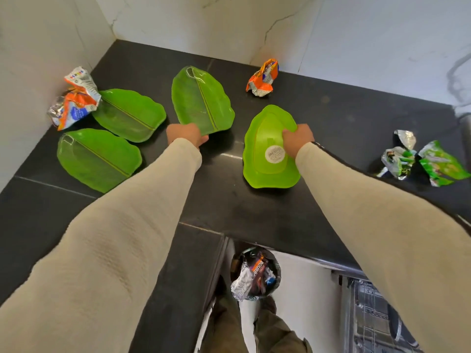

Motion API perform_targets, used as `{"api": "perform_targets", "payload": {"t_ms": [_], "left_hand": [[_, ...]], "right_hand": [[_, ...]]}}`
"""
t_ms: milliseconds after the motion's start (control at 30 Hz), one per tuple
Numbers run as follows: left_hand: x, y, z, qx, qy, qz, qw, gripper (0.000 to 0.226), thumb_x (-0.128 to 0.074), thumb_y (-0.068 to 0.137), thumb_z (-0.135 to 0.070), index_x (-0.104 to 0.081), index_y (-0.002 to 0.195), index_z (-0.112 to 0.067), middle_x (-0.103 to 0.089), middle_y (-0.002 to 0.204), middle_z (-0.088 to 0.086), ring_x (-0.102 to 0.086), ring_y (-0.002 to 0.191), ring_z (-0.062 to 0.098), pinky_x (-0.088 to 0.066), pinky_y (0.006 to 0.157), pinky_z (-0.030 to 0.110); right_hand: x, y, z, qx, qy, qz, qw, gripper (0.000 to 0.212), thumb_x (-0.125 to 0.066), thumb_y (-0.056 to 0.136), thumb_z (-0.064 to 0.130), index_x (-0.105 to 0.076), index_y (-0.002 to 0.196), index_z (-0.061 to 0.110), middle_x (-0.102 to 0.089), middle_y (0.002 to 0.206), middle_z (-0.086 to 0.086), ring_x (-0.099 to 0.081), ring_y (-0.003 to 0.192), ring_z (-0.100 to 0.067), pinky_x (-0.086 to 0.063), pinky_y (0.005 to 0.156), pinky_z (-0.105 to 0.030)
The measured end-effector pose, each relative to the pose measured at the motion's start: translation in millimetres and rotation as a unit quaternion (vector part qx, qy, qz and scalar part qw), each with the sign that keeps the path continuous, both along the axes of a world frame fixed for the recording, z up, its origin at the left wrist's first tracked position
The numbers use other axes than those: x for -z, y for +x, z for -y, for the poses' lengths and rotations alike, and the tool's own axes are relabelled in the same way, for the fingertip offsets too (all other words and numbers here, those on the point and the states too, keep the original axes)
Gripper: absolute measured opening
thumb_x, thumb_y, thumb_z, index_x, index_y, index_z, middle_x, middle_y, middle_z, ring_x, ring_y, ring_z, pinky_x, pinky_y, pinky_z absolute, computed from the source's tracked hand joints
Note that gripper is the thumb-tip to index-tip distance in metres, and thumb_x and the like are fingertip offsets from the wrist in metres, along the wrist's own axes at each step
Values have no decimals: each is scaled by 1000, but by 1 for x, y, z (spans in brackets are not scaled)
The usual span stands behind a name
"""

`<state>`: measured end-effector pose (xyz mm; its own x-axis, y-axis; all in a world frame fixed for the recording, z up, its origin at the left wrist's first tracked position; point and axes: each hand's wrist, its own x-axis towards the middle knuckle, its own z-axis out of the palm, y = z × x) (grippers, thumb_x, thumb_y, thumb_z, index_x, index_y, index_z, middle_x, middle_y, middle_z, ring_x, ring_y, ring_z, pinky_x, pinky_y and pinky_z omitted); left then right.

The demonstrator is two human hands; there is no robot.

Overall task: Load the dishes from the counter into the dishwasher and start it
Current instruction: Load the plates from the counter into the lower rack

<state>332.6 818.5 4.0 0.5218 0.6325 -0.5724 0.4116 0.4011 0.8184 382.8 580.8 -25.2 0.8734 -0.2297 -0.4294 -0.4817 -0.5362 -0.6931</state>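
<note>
Black stone counter (229, 212) set in a white marble corner. Four green leaf-shaped plates lie on it: far-left plate (130, 118) and near-left plate (96, 159), both face up and untouched; middle plate (201, 100), its near edge gripped by the left hand (184, 135), fingertips hidden beneath; upturned plate (265, 159), round sticker (276, 154) showing, print unreadable, its right rim gripped by the right hand (298, 140). Crumpled wrappers: orange-and-silver (74, 100) at far left, orange (262, 79) by the back wall, green (423, 161) at right. On the floor below, a waste bin (254, 273) holding wrappers. Dishwasher rack (369, 314) at near right, largely cut off by the sleeve and frame edge.
</note>
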Motion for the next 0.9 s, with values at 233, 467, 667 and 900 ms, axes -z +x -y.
{"api": "perform_targets", "payload": {"t_ms": [233,467,667,900], "left_hand": [[-16,-98,49,45,77,8,996,19,-42,90,5,-55,91,-8,-62,101,12,-61,76,29,-51,41,25],[-19,-192,132,129,155,-18,979,39,-35,107,-14,-31,69,-25,-48,74,-5,-54,60,7,-52,53,23],[-11,-295,224,160,167,62,971,26,-47,84,-4,-53,65,-21,-48,70,-2,-46,63,19,-45,50,23],[60,-454,317,350,265,-26,898,39,-37,98,-19,-63,117,3,-61,108,23,-45,86,26,-46,93,34]], "right_hand": [[-13,-95,63,37,85,55,994,40,-52,98,26,-50,132,5,-59,122,-14,-57,116,-32,-46,99,-41],[-6,-240,157,124,132,124,976,40,-49,96,26,-55,133,13,-60,123,-7,-54,108,-24,-42,97,-35],[20,-400,242,209,125,118,963,38,-53,89,32,-63,121,14,-65,120,-9,-58,111,-30,-46,98,-42],[51,-626,336,307,72,-8,949,55,-56,87,40,-53,134,12,-60,124,-16,-56,116,-33,-41,99,-41]]}}
